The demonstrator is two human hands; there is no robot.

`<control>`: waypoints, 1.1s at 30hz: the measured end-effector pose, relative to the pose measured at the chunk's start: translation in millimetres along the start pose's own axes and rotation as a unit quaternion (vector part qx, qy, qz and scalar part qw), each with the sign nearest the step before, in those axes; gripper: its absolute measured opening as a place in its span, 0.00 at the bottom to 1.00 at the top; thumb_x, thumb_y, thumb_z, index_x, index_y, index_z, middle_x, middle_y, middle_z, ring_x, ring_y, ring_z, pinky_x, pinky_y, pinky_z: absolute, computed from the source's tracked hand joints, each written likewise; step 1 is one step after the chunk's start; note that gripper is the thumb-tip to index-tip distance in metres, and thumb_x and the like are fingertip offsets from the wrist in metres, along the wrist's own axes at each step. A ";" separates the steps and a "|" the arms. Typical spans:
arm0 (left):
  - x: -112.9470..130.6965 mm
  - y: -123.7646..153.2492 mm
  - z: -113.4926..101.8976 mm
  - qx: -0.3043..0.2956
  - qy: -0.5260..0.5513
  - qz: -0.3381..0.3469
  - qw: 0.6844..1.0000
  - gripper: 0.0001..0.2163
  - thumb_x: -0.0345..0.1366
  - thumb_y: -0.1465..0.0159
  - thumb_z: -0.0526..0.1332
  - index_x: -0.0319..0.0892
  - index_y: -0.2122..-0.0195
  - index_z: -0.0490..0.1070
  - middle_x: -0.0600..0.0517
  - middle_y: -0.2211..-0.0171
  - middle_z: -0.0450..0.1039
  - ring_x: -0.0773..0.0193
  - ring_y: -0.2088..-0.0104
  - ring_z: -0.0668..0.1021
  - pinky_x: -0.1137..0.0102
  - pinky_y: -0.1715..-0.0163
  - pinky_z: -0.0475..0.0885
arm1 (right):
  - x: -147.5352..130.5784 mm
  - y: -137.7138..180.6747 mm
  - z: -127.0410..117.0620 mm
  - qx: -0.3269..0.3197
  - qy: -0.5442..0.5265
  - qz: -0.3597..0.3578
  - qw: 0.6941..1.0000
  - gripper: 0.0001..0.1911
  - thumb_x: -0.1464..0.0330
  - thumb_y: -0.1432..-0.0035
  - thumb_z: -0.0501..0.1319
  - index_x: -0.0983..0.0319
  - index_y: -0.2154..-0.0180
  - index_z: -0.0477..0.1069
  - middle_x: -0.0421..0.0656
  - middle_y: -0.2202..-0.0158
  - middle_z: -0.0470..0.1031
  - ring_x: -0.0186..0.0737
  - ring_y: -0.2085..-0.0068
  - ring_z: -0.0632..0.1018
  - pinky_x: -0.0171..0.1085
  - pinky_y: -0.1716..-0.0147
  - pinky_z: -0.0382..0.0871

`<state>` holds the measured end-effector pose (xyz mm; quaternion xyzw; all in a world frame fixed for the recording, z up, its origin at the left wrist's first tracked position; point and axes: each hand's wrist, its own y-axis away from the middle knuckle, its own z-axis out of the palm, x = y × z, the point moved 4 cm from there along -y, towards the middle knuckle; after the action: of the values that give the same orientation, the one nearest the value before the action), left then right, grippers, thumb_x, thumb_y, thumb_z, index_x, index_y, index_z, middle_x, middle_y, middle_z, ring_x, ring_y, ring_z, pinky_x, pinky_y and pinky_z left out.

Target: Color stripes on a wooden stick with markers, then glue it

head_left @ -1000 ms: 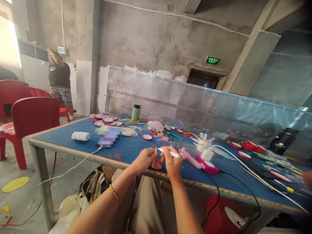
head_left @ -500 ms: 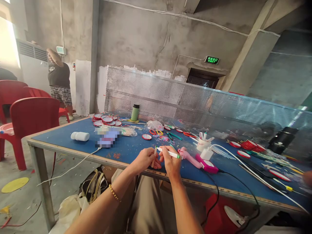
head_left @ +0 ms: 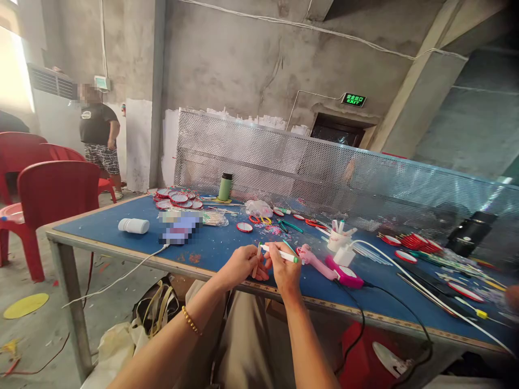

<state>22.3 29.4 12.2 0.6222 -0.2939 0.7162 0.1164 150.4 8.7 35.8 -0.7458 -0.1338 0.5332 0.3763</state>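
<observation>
My right hand (head_left: 287, 273) is closed round a white marker pen (head_left: 281, 252) with green ends, its tip pointing left. My left hand (head_left: 242, 266) pinches a slim, flat wooden stick (head_left: 257, 261) that stands roughly upright at the table's front edge. The marker's green tip is at the top of the stick; whether they touch is too small to tell. To the right of my right hand lies a pink hot glue gun (head_left: 318, 263).
On the blue table (head_left: 223, 237) are red-rimmed discs (head_left: 179, 199), a white bottle (head_left: 133, 226), a green tumbler (head_left: 225, 187), pliers (head_left: 291, 226) and a cup of pens (head_left: 338, 239). A white cable (head_left: 413, 278) crosses the right side. A perforated metal screen (head_left: 259, 162) runs behind.
Both my hands stay almost still, with the marker tilting very slightly. In the background at left, a person has lowered a raised arm to their side.
</observation>
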 end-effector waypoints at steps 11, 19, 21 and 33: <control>-2.0 -1.4 -0.8 0.000 -0.003 0.007 1.000 0.16 0.50 0.39 0.61 0.44 0.71 0.62 0.52 0.78 0.77 0.58 0.73 0.84 0.67 0.70 0.77 | 0.1 1.0 -0.9 0.003 0.002 0.008 1.000 0.15 0.57 0.38 0.60 0.60 0.70 0.74 0.36 0.79 0.73 0.32 0.83 0.72 0.32 0.81 0.66; -0.6 -0.6 0.1 0.000 0.001 0.006 1.000 0.15 0.50 0.39 0.61 0.44 0.71 0.62 0.51 0.76 0.79 0.59 0.73 0.83 0.67 0.69 0.77 | 1.6 0.8 0.2 -0.001 -0.004 0.006 1.000 0.14 0.58 0.37 0.60 0.60 0.69 0.74 0.36 0.79 0.72 0.32 0.82 0.71 0.31 0.81 0.66; -0.9 -0.6 0.3 -0.001 0.002 0.004 1.000 0.16 0.50 0.39 0.61 0.44 0.71 0.62 0.51 0.76 0.79 0.59 0.73 0.84 0.67 0.69 0.78 | 2.3 0.8 0.2 -0.004 -0.005 0.007 1.000 0.14 0.58 0.37 0.60 0.60 0.69 0.74 0.36 0.79 0.72 0.32 0.82 0.71 0.31 0.81 0.66; -1.4 -1.3 -0.4 -0.003 0.001 0.003 1.000 0.17 0.52 0.40 0.62 0.44 0.71 0.62 0.52 0.76 0.79 0.59 0.73 0.84 0.68 0.69 0.77 | 0.0 -0.2 -0.4 0.003 -0.002 -0.003 1.000 0.14 0.59 0.37 0.59 0.60 0.70 0.73 0.36 0.80 0.71 0.32 0.83 0.71 0.31 0.82 0.66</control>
<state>22.9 31.0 11.2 0.6204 -0.2981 0.7160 0.1168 150.8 8.6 36.1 -0.7432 -0.1354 0.5343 0.3794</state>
